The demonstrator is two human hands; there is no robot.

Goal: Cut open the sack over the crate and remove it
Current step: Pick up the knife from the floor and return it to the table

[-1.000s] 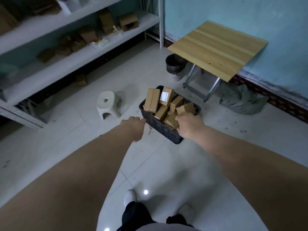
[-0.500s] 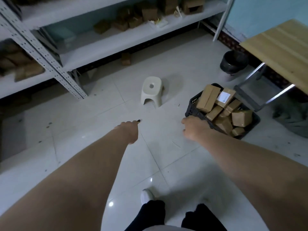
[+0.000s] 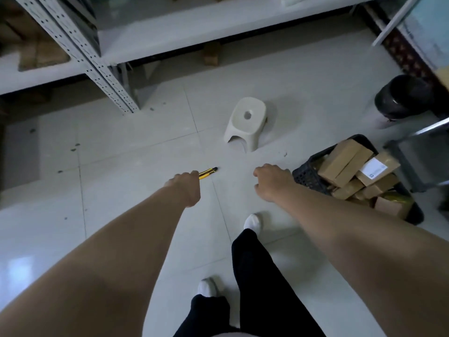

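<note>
Yellow knife (image 3: 208, 173) in left hand (image 3: 184, 190)

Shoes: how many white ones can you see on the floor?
2: one shoe ahead between the arms, the other shoe nearer the camera, both under dark trouser legs.

Storeroom or stockroom: perforated metal shelving (image 3: 80, 57) held cardboard boxes (image 3: 43, 54), a crate (image 3: 308, 176) of parcels (image 3: 345, 161) sat on tiled floor (image 3: 121, 154).

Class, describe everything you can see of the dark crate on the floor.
The crate is a dark, plastic-looking basket with perforated walls, standing on the pale tiled floor at the right. No sack covers it. It is piled above its rim with brown cardboard boxes, one bearing a white label. The right hand hovers at its near corner; contact cannot be told.
</note>
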